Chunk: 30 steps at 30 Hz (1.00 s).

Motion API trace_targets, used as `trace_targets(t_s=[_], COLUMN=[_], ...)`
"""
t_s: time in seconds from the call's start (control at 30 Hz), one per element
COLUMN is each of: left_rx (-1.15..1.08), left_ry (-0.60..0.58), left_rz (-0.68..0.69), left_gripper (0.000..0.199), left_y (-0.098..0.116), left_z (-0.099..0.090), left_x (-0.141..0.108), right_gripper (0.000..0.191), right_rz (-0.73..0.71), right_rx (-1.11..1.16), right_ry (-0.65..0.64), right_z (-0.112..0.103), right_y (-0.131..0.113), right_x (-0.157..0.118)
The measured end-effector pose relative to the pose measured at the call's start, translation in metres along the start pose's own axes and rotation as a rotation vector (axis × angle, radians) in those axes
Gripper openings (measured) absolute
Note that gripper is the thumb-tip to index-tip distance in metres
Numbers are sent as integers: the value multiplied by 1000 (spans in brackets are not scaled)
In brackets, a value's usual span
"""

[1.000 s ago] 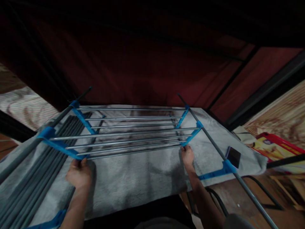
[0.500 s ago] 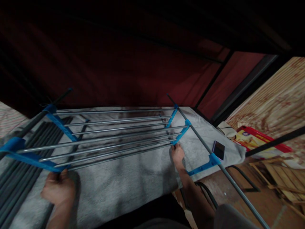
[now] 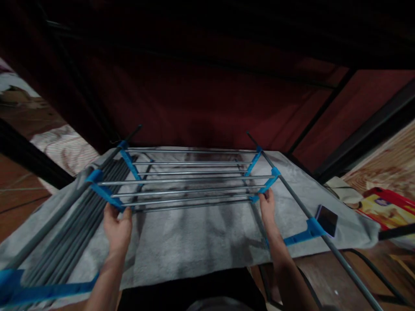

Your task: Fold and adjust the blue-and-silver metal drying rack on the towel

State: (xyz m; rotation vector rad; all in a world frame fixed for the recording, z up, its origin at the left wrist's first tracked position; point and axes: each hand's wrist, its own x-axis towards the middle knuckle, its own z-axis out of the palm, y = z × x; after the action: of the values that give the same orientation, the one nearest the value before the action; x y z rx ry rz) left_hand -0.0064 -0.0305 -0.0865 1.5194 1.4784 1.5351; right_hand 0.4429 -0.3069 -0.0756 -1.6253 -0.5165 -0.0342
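Observation:
A part-built rack of grey metal tubes point(image 3: 194, 179) and blue plastic brackets stands on a grey cloth point(image 3: 201, 242). My left hand point(image 3: 118, 226) is closed on the near lower end of the left middle bracket point(image 3: 105, 193), thumb and fingers pinching it. Across the rack, my right hand point(image 3: 267, 209) pinches the matching end of the right middle bracket point(image 3: 268, 185). Several crossbars run between these brackets and the pair behind. Nearer me, a lower left bracket point(image 3: 48, 292) and a lower right bracket point(image 3: 301, 234) sit on the side poles with no crossbars between them.
Several loose grey tubes point(image 3: 84, 220) lie side by side on the cloth at left. A phone point(image 3: 327, 220) rests at the right, beyond the side pole point(image 3: 295, 196). Farther right is a red and yellow box point(image 3: 391, 207). A dark red panel point(image 3: 201, 95) rises behind the rack.
My view has turned left, so the rack appears farther right and the lower left bracket has come into sight. Both hands stay at the same bracket ends.

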Motion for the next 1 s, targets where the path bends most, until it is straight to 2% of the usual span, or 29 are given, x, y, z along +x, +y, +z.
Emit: trace_targets(t_s=[0.1, 0.2, 0.43, 0.6, 0.7, 0.77, 0.83, 0.9, 0.93, 1.0], left_rx=[-95, -99, -172, -163, -183, -200, -211, -234, -258, -302], left_ry=[-7, 24, 74, 85, 75, 41, 30, 83, 121, 173], left_rz=[-2, -12, -12, -33, -48, -51, -58, -89, -111, -148], left_gripper=[52, 44, 42, 41, 41, 40, 38, 36, 36, 35], left_y=[3, -2, -5, -2, 0, 2, 4, 7, 8, 10], left_z=[1, 3, 6, 7, 4, 0, -5, -8, -9, -9], left_x=[5, 8, 8, 8, 9, 9, 10, 11, 12, 14], right_gripper=[35, 36, 41, 41, 42, 47, 55, 55, 49, 34], right_rz=[-3, -20, -34, -49, -18, 4, -21, -92, -131, -189], right_rx=[-59, -131, -146, -184, -155, -119, -141, -193, -204, -147], right_ry=[-8, 23, 51, 93, 68, 63, 143, 235, 222, 13], right_z=[-3, -4, -1, 1, 4, 6, 8, 10, 11, 14], right_y=[-7, -3, 16, 20, 18, 12, 2, -16, -29, -62], right_x=[5, 4, 4, 6, 5, -3, -18, -39, -50, -66])
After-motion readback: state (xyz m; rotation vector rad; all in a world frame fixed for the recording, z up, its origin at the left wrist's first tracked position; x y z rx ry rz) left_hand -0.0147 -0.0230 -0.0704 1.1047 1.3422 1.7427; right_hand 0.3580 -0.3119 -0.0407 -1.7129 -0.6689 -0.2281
